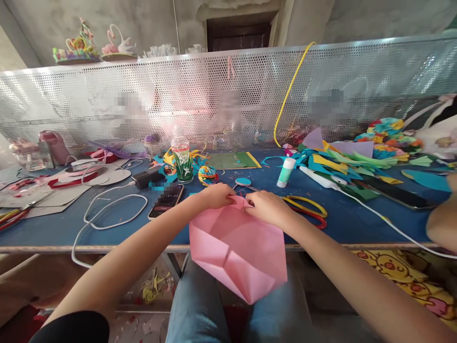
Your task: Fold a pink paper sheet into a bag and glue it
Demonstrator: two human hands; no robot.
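Observation:
A folded pink paper sheet (237, 250) hangs over the front edge of the blue table (357, 216) and down over my lap. My left hand (216, 195) pinches the paper's top edge with closed fingers. My right hand (267, 207) presses and grips the same top fold just to the right, fingers closed. The two hands almost touch at the fold.
A phone (166, 201), a white cable (114, 209), a green-labelled bottle (182, 157), a glue stick (285, 172), yellow-and-red scissors (309, 209) and heaps of coloured paper scraps (357, 157) lie on the table. A perforated metal screen (228, 95) stands behind. Another person's arm (442, 221) is at the right.

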